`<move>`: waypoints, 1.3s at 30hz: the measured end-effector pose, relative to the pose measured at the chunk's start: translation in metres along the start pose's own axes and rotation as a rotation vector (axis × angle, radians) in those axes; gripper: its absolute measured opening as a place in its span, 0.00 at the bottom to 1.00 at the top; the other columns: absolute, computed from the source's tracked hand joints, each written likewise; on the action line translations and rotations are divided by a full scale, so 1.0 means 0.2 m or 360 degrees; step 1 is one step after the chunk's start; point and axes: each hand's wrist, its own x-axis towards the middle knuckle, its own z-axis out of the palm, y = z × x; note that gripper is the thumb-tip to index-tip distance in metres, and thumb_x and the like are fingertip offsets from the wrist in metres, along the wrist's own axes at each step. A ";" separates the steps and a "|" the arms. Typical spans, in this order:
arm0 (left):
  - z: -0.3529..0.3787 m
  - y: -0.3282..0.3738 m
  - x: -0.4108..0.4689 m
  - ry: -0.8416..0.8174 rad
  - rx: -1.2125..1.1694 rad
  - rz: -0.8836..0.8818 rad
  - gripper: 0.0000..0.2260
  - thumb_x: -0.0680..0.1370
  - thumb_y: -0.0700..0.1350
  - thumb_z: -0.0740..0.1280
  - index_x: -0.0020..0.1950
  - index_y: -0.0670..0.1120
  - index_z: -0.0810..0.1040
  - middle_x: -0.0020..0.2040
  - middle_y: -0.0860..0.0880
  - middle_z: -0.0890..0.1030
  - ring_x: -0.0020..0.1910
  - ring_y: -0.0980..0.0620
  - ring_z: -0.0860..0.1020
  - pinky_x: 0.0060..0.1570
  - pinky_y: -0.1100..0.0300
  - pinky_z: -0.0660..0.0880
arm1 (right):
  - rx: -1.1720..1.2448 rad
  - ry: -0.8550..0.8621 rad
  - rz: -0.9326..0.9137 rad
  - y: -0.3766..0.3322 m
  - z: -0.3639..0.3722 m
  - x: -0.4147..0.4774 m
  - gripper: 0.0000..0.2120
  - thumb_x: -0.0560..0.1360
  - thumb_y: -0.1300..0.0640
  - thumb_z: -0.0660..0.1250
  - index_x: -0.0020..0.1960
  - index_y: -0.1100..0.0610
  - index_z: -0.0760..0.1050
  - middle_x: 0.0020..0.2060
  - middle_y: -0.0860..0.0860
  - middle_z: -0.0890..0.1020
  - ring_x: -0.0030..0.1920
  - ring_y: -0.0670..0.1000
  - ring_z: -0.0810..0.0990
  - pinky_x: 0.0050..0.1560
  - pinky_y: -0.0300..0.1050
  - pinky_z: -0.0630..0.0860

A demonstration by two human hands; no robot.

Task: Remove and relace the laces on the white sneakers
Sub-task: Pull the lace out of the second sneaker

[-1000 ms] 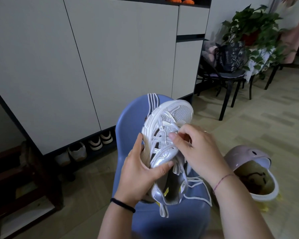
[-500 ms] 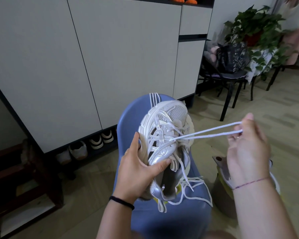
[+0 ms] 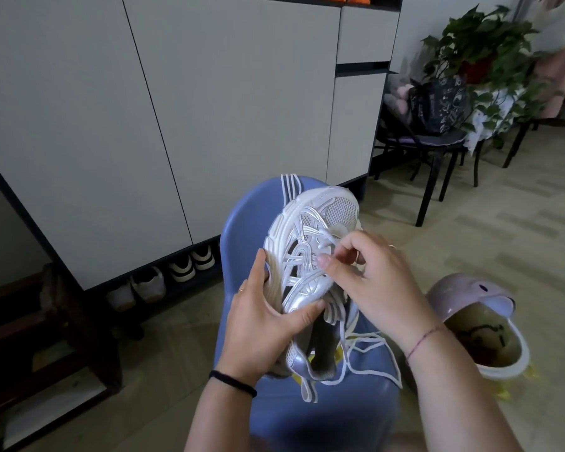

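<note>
A white and silver sneaker (image 3: 310, 243) is held toe-up above a blue plastic chair (image 3: 323, 402). My left hand (image 3: 265, 324) grips it around the sole and side, thumb on the silver upper. At the eyelets near the toe, my right hand (image 3: 369, 278) pinches the white lace (image 3: 327, 243) between thumb and fingers. Loose lace (image 3: 369, 357) trails from the shoe down onto the chair seat. Another white lace (image 3: 291, 187) hangs over the chair back.
A tall white cabinet (image 3: 177, 109) stands behind, with several shoes (image 3: 163, 278) under it. A pink bin (image 3: 480, 324) sits on the floor at right. Farther back are a black chair (image 3: 437, 148) with a dark bag and a potted plant (image 3: 480, 47).
My right hand, which had pulled a lace loop out to the right, has come back to the shoe's eyelets and pinches the lace there. My left hand keeps its hold.
</note>
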 end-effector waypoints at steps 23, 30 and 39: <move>0.00 0.01 0.00 -0.0032 -0.0015 -0.0022 0.55 0.54 0.68 0.73 0.78 0.56 0.57 0.68 0.59 0.72 0.65 0.68 0.68 0.65 0.64 0.66 | 0.0944 0.0770 0.0379 0.14 -0.12 0.02 0.13 0.78 0.61 0.64 0.35 0.53 0.68 0.31 0.49 0.69 0.33 0.45 0.66 0.37 0.38 0.64; 0.02 0.01 0.00 -0.0040 0.0078 0.0015 0.56 0.55 0.69 0.73 0.78 0.55 0.56 0.68 0.56 0.73 0.68 0.63 0.68 0.69 0.57 0.68 | 0.0257 -0.0021 0.0039 0.02 0.00 -0.01 0.11 0.72 0.44 0.67 0.43 0.52 0.76 0.39 0.44 0.77 0.41 0.42 0.74 0.42 0.30 0.69; 0.00 0.00 0.00 -0.0024 0.0160 0.0062 0.54 0.55 0.70 0.72 0.78 0.56 0.57 0.67 0.56 0.74 0.68 0.61 0.70 0.67 0.56 0.70 | 0.0054 -0.0113 0.0042 0.03 0.03 0.00 0.14 0.75 0.45 0.66 0.36 0.52 0.71 0.26 0.43 0.73 0.31 0.41 0.71 0.32 0.32 0.65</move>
